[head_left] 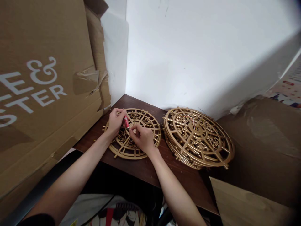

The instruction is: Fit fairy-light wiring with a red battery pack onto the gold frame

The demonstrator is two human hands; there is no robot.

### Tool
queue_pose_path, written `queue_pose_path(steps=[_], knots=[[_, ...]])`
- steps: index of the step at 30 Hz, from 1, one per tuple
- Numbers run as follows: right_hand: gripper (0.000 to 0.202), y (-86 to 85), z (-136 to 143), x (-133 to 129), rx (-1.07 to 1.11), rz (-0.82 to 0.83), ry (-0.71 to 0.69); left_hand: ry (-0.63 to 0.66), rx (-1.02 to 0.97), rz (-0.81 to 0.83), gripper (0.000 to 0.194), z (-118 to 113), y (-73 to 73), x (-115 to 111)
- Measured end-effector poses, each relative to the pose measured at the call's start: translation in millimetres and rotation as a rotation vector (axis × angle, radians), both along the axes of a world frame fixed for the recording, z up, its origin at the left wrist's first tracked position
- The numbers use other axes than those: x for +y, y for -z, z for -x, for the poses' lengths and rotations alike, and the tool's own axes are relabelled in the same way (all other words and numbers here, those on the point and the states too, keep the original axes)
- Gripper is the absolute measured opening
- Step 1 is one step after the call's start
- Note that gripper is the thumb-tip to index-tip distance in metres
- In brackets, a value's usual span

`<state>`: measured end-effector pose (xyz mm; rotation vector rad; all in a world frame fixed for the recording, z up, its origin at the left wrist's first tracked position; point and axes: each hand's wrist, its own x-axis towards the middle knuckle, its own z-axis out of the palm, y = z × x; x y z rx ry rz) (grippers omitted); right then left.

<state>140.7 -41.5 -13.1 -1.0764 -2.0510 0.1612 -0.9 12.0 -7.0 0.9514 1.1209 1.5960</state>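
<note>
My left hand (115,121) is closed in a pinch around a small red cylinder (126,121), battery-like, with pale marks and a dark lower end. It is tilted over a round gold openwork panel (128,154) lying flat on the dark brown table. Just right of the cylinder's lower end, my right hand (142,137) is closed, thumb and forefinger pinched together. Whether those fingertips grip the cylinder's end or something tiny cannot be made out. Both hands hover above the panel's middle and hide parts of its scrollwork.
A stack of similar gold round panels (198,138) stands to the right, thin red and white wires (193,121) on top. A large cardboard box (51,103) borders the left side. More cardboard (263,147) is at the right. A white wall (188,56) rises behind the brown table (141,169).
</note>
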Motion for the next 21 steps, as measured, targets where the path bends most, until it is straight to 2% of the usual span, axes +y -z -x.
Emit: queue_pose_path(steps=[9,14,21], knots=[[0.023,-0.9,-3.1,2.7,-0.069,-0.100,0.031,-0.005,-0.021,-0.011,0.024,-0.5,-0.6,-0.3],[0.024,2.0,-1.5,2.7,-0.143,-0.175,0.041,-0.006,0.030,-0.023,0.024,-0.6,3.1,-0.4],[0.019,2.9,1.0,3.8,-0.163,-0.205,0.158,0.009,0.014,-0.024,0.030,-2.8,4.3,-0.1]])
